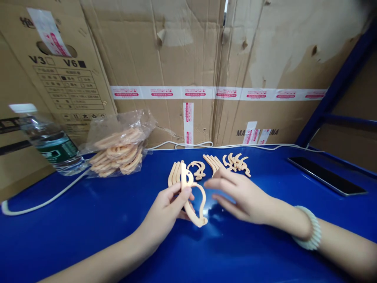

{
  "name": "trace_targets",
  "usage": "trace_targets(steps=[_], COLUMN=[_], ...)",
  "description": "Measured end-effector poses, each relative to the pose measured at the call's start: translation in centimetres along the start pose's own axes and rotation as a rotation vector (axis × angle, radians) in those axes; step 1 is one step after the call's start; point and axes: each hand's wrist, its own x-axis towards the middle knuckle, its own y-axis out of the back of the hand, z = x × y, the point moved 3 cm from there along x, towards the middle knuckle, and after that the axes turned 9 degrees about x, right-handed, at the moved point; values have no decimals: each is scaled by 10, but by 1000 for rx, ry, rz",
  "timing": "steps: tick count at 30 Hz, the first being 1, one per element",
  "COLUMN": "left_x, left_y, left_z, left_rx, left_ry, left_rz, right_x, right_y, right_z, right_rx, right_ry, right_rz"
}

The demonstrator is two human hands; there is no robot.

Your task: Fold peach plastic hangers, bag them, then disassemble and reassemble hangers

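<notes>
My left hand (173, 202) grips a curved peach-coloured plastic piece (193, 212) above the blue table, thumb on its front. The piece has a long bowed bar, a small loop near the top and a thin curved arm on the right, meeting the bar at the lower tip. A short way right of it is my right hand (241, 192), slightly blurred, fingers apart and nothing seen in them. Beyond the hands lie straight bars (174, 173), curved pieces (200, 169), more bars (212, 162) partly behind my right hand, and small hook-shaped pieces (237, 162), all peach-coloured.
A clear plastic bag (118, 145) of similar pieces sits at the back left, beside a water bottle (55, 145). A black phone (326, 175) lies at the right. White cable (47, 202) runs along the table's (97, 224) left and back. Cardboard (165, 51) stands behind.
</notes>
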Motion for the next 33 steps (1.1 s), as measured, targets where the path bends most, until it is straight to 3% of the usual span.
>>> trace_targets(steps=[3,5,11,17,26,29,33], left_x=[-2,-3,-7,-10,-9,-7,-5], left_y=[1,3,5,3,9,12,9], left_z=[5,10,17,23,20,17,13], left_rx=[119,207,392,602,614,720,1069], left_ry=[-100,-176,-263,-406,-412,-460,-584], left_rz=[8,54,77,35,143,175,142], right_x=[-1,-1,-1,-1,-3,-3,-3], right_y=[-6,-7,3,-3,-9,-18,-29], right_z=[-19,-20,-13,-10,8,9,5], right_rx=[-139,-136,427,999,1217,1265,1293], right_ry=[142,138,-160,-324,-635,-724,-731], right_rz=[-92,-99,34,12,253,176,28])
